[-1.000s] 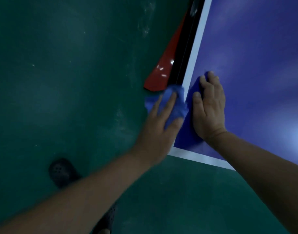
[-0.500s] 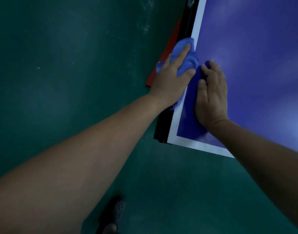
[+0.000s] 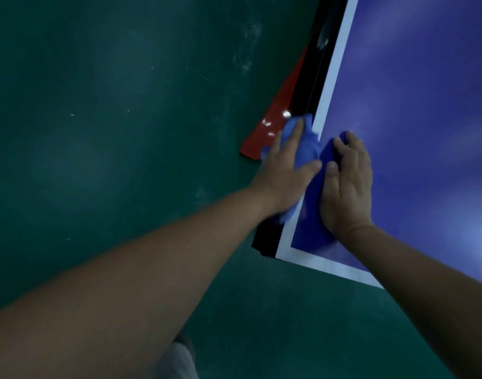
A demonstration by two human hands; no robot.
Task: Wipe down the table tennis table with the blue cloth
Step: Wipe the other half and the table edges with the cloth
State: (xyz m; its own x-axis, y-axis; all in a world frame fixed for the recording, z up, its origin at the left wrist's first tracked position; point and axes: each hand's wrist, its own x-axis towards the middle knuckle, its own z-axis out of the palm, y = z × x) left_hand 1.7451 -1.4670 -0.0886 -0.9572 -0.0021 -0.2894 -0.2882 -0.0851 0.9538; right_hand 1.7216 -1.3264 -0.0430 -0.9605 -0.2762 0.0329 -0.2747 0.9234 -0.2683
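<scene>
The table tennis table (image 3: 414, 127) has a blue top with a white border line, and its near corner lies at lower centre. My left hand (image 3: 283, 173) presses the bunched blue cloth (image 3: 306, 149) against the table's left side edge, fingers stretched over it. The cloth shows between my finger and thumb and again below my palm. My right hand (image 3: 346, 187) rests flat on the blue top just inside the white line, right beside the left hand, and holds nothing.
A black frame strip (image 3: 310, 86) runs along the table's left side. Under it a glossy red panel (image 3: 269, 127) sticks out over the dark green floor (image 3: 97, 132). A pale blurred shape (image 3: 177, 359) sits at the bottom edge under my left forearm.
My left hand slid the cloth away along the side edge from near the corner, then came back a little toward me. My right hand stayed planted on the top.
</scene>
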